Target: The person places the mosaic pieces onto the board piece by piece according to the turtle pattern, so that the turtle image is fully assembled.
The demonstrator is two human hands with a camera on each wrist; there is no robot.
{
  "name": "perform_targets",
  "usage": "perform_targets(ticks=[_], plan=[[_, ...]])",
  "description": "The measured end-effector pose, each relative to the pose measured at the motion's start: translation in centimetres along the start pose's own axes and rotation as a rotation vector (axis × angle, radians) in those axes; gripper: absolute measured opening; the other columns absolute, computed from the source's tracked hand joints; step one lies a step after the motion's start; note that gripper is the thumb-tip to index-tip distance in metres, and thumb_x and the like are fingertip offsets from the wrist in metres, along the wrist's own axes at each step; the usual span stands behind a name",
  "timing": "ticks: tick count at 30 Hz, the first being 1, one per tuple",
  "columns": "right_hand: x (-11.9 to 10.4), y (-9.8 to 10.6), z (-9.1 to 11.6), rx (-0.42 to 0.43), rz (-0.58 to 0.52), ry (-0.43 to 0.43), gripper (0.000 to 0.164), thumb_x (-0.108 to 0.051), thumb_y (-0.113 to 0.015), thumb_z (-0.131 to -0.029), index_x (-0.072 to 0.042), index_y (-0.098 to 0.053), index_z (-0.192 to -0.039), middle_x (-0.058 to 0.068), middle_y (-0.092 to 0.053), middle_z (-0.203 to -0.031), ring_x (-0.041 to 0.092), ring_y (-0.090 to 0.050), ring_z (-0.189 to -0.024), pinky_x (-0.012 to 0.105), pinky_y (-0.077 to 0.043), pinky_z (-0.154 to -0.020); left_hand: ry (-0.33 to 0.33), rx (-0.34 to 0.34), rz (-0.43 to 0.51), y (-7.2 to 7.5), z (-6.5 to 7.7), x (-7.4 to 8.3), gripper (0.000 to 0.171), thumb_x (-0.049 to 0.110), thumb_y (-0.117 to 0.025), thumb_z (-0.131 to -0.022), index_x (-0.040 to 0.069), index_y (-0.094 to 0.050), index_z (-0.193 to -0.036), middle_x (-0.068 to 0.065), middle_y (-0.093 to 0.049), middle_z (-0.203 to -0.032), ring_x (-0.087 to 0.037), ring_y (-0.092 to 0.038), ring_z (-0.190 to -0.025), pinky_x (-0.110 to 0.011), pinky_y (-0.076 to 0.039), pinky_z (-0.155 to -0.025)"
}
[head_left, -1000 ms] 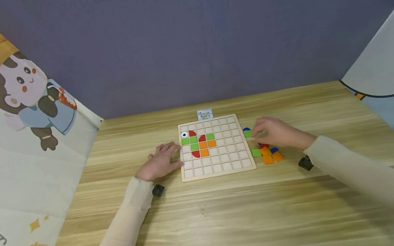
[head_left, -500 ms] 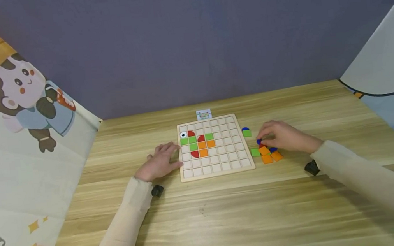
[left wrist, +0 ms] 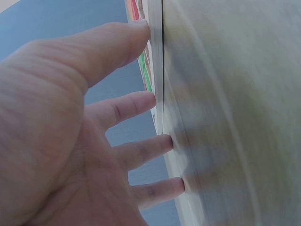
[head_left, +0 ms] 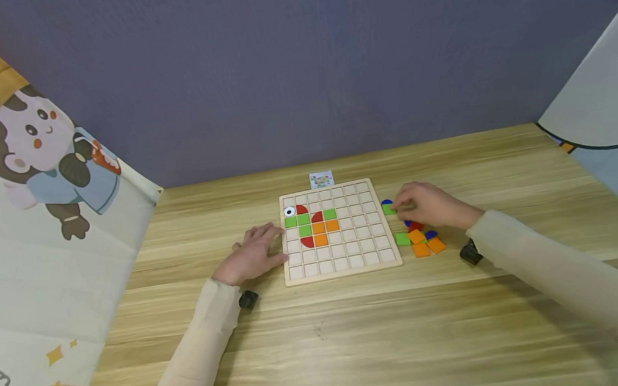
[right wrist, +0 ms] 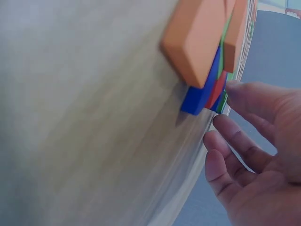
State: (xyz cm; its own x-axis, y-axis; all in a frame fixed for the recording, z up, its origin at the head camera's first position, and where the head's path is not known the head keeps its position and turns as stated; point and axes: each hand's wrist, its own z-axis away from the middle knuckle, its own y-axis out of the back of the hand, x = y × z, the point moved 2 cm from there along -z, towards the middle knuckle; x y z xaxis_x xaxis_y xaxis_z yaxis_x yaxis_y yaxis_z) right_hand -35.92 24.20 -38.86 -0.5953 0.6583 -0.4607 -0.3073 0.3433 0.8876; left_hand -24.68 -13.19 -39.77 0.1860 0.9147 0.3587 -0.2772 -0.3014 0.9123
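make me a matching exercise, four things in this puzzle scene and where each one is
Things:
1. left hand
2. right hand
3. card
4. eye tile

Places:
A. on the table past the board's far edge
B. in the board's far left corner area
C. flat at the board's left edge
D. right of the board, by the loose tiles

The board lies on the table; the loose tiles lie to its right.

Pairs: 1-C, 2-D, 3-A, 4-B
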Motion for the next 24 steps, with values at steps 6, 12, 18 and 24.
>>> perform_targets(ticks=[6,12,18,24], plan=[[0.0,-0.1,-0.6,0.001,-0.018,-0.009,0.018,-0.013,-0.073,-0.084,-0.011,-0.073,-0.101,0.000,-0.061,-0.098,0.016,-0.056,-0.087,0.038,-0.049,-0.077,0.002,-0.002,-0.001,0.0,0.0,0.1,0.063,0.046,-0.056,-0.092,0.020,-0.035,-0.145,-0.013,-0.018,-0.155,-0.041,-0.015,-0.137,-0.073,-0.020,-0.095],[-0.5,-0.3,-0.8,0.010,-0.038,-0.037,0.016,-0.008,-0.071,-0.084,-0.010,-0.071,-0.099,0.000,-0.061,-0.095,0.017,-0.058,-0.085,0.037,-0.050,-0.076,0.006,-0.004,0.007,0.1,0.1,0.1,0.063,0.045,-0.057,-0.092,0.020,-0.035,-0.145,-0.013,-0.018,-0.155,-0.041,-0.015,-0.137,-0.073,-0.020,-0.095],[-0.9,0.1,-1.0,0.008,-0.029,-0.058,0.014,-0.009,-0.072,-0.083,-0.013,-0.072,-0.096,-0.001,-0.060,-0.092,0.016,-0.057,-0.082,0.037,-0.050,-0.074,0.000,0.001,0.013,0.1,0.2,0.1,0.062,0.044,-0.057,-0.092,0.019,-0.036,-0.144,-0.014,-0.019,-0.154,-0.042,-0.017,-0.136,-0.074,-0.020,-0.094],[-1.6,0.7,-1.0,0.001,-0.037,-0.064,0.010,-0.012,-0.073,-0.082,-0.015,-0.072,-0.091,-0.001,-0.061,-0.098,0.017,-0.056,-0.083,0.038,-0.049,-0.074,0.001,0.006,0.011,0.2,0.2,0.2,0.062,0.045,-0.058,-0.092,0.019,-0.036,-0.144,-0.013,-0.019,-0.154,-0.042,-0.016,-0.136,-0.074,-0.020,-0.094]])
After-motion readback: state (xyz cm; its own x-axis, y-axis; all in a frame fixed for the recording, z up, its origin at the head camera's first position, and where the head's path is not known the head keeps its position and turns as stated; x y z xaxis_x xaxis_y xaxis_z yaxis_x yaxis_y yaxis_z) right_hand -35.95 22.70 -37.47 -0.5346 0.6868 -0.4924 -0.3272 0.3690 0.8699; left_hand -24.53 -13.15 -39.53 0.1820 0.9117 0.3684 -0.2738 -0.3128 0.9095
